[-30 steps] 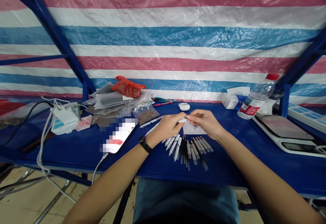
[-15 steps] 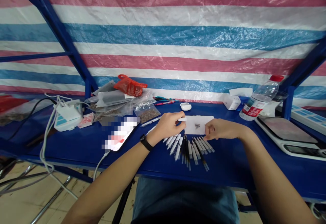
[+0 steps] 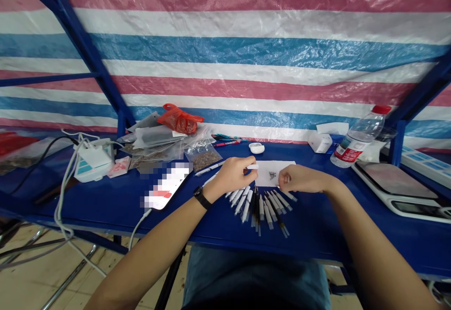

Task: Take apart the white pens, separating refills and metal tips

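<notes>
Left hand (image 3: 230, 174): closed in a pinch on a short white tube (image 3: 252, 166)
Right hand (image 3: 303, 179): fingers curled, just over the fanned white pens (image 3: 262, 209); grip cannot be told
Pens: spread on the blue desk (image 3: 105, 209), near side, beneath both hands
Far side: white paper sheet (image 3: 282, 170) bearing a dark pile (image 3: 272, 175)
Left: phone (image 3: 165, 187), screen blurred
</notes>
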A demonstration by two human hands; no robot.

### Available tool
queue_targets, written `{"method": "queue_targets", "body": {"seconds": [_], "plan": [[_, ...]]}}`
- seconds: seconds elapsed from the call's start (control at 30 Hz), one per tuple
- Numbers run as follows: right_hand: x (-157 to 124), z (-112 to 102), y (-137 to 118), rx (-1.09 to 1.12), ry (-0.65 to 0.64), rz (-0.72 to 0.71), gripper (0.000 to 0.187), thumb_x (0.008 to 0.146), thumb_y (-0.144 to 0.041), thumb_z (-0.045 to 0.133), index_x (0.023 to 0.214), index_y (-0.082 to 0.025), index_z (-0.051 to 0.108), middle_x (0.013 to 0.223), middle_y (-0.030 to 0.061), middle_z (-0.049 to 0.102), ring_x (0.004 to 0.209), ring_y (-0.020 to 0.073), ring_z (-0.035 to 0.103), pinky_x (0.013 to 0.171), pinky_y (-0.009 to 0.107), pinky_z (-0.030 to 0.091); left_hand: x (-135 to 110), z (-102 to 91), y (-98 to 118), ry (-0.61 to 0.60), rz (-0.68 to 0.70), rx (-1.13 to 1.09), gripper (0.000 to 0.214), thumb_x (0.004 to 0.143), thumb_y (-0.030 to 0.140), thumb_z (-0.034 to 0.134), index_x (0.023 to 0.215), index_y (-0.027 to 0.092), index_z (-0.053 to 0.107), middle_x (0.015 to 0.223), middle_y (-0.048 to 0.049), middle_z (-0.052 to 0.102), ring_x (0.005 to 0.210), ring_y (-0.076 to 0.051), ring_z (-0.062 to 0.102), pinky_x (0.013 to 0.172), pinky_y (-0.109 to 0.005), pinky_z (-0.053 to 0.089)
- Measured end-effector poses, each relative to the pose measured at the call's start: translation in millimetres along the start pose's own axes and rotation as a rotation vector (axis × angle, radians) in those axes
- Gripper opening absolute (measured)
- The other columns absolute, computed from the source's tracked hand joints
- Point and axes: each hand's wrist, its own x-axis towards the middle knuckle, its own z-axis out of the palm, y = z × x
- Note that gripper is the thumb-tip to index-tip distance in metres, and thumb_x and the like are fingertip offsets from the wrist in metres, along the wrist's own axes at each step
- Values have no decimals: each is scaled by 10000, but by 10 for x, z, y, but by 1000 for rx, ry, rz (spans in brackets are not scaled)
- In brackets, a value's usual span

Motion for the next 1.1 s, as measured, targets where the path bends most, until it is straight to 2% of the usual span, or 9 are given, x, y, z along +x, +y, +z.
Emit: {"method": "queue_targets", "body": {"seconds": [0.17,0.27,0.33,0.47,0.57,0.67,0.83,0.97,1.1], "plan": [[21,-26,-12,337,215,-140,134,622,-301,637,703,-215,574,635,6,636,598,169,588,609,314,495,-6,13,-8,-15,-12,24,142,815,199,522,686,223,468,551,62,441,492,-109,399,552,-238,293],[82,6,2,395,374,-251,144,665,-313,612,752,-221,543,637,-8,623,604,155,569,628,308,478,-7,14,-9,-14,-11,23,146,812,193,526,682,221,467,555,62,439,497,-108,404,553,-234,296],[130,53,12,392,406,-262,118,712,-300,571,787,-227,515,632,-22,602,601,151,567,634,303,467,-7,12,-6,-17,-11,27,149,813,186,526,682,221,465,552,64,430,495,-107,404,549,-233,295],[208,204,-14,207,351,-189,56,826,-285,465,843,-249,426,652,-53,526,570,147,525,585,289,429,-4,9,2,-18,-6,33,156,815,178,523,682,222,453,547,70,396,485,-103,377,536,-235,283],[236,325,-74,20,329,-200,60,871,-244,416,817,-255,392,663,-53,491,616,162,505,608,287,386,-4,8,1,-17,6,39,161,824,182,516,684,223,449,539,74,366,478,-102,358,527,-239,270],[229,408,-131,-60,274,-211,82,869,-220,468,791,-244,459,638,-43,510,625,172,504,619,287,351,-6,4,-3,-10,6,58,156,841,192,513,693,224,475,536,69,388,480,-107,371,524,-242,271],[202,484,-200,-182,214,-168,129,797,-271,675,736,-222,571,659,6,601,657,196,554,611,284,324,-9,1,-5,-7,-7,53,142,842,191,514,702,220,511,537,59,450,477,-108,405,522,-239,280],[203,545,-274,-212,198,-144,155,822,-268,655,702,-211,576,761,51,681,719,214,612,630,289,347,-13,7,-2,-9,-5,44,147,836,188,517,693,218,509,553,50,481,485,-111,432,533,-239,292],[199,567,-318,-200,190,-121,125,831,-219,626,712,-204,590,790,49,706,744,209,641,651,283,377,-18,13,-3,-13,0,56,151,844,190,514,696,221,514,544,50,472,480,-114,433,526,-244,290]]}}
